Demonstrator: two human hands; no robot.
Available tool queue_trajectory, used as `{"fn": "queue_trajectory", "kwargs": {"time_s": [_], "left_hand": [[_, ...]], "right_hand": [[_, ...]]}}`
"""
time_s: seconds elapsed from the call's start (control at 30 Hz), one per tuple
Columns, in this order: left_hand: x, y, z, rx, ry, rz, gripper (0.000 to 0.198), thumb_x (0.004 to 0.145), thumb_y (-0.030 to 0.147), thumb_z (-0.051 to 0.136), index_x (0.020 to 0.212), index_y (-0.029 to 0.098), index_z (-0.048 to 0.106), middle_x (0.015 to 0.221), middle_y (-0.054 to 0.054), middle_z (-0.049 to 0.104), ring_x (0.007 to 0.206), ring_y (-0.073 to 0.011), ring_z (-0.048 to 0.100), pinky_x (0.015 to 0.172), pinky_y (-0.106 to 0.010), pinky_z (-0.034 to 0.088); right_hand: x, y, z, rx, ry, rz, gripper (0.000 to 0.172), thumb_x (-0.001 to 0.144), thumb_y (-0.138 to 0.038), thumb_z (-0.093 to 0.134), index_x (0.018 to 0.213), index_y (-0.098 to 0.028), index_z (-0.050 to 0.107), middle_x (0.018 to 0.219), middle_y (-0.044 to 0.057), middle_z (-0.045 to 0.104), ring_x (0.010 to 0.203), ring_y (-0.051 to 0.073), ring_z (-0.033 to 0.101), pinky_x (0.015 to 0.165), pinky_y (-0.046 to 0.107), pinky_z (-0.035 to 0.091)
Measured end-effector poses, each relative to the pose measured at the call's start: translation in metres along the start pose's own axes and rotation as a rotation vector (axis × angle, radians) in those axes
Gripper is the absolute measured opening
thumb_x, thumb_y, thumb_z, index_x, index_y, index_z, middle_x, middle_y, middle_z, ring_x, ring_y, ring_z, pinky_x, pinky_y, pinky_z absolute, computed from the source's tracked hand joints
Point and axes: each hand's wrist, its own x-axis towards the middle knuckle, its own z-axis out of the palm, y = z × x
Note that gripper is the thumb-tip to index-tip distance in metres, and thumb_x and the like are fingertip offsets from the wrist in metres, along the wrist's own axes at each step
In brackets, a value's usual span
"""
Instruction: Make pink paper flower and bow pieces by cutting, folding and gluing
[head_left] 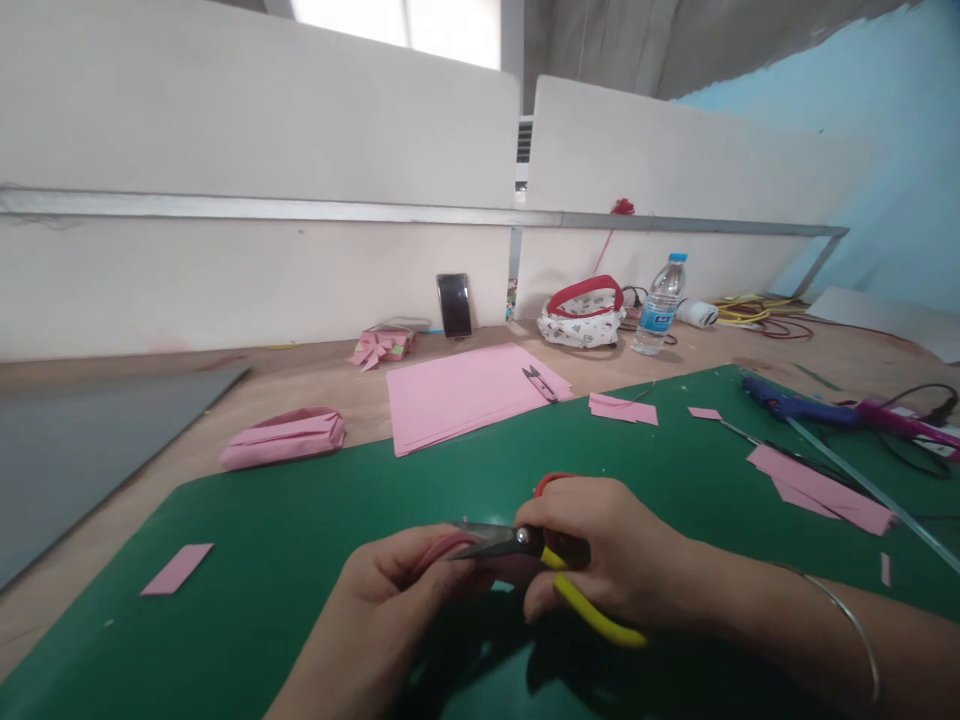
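Over the green mat (300, 560), the right hand (607, 530) and the left hand (386, 590) are both mostly closed. The right grips the scissors (504, 541), blades slightly parted; the left pinches a pink piece (444, 546) at the blade tips, between both hands.

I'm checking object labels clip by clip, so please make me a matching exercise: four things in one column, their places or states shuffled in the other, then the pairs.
Things
1. scissors
2. thread snips
3. smartphone
4. water bottle

Places or states
A. leaning against the white panel
B. standing upright, blue cap on
C. lying on the pink sheets
D. held in the right hand, blades parted

Pairs: 1-D, 2-C, 3-A, 4-B
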Motion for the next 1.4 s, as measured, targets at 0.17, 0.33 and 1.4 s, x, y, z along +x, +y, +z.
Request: {"fn": "queue_trajectory", "kwargs": {"time_s": [0.17,0.33,1.4], "left_hand": [[-0.001,0.003,0.0,-0.027,-0.105,0.023,0.022,0.074,0.036,0.065,0.08,0.018,0.078,0.082,-0.012,0.076,0.085,-0.0278,0.068,0.081,-0.037,0.051],[0.0,0.0,-0.002,-0.045,-0.1,0.025,0.023,0.073,0.034,0.067,0.085,0.018,0.077,0.083,-0.012,0.076,0.081,-0.0262,0.068,0.081,-0.038,0.051],[-0.007,0.012,-0.003,0.297,-0.052,0.103,0.018,0.077,0.032,0.061,0.076,0.025,0.078,0.078,-0.005,0.077,0.079,-0.0241,0.067,0.076,-0.03,0.048]], "right_hand": [[0.0,-0.001,0.0,0.001,0.001,0.015,0.04,0.068,-0.056,0.069,0.071,-0.016,0.061,0.063,-0.003,0.053,0.056,0.009,0.04,0.053,0.02,0.026],[-0.001,-0.001,0.001,0.009,-0.002,0.02,0.04,0.067,-0.055,0.07,0.067,-0.016,0.06,0.06,-0.003,0.052,0.054,0.009,0.039,0.05,0.019,0.024],[-0.004,0.0,-0.018,-0.176,0.061,-0.05,0.034,0.064,-0.05,0.076,0.068,-0.017,0.066,0.055,-0.003,0.055,0.052,0.01,0.045,0.048,0.022,0.022]]}}
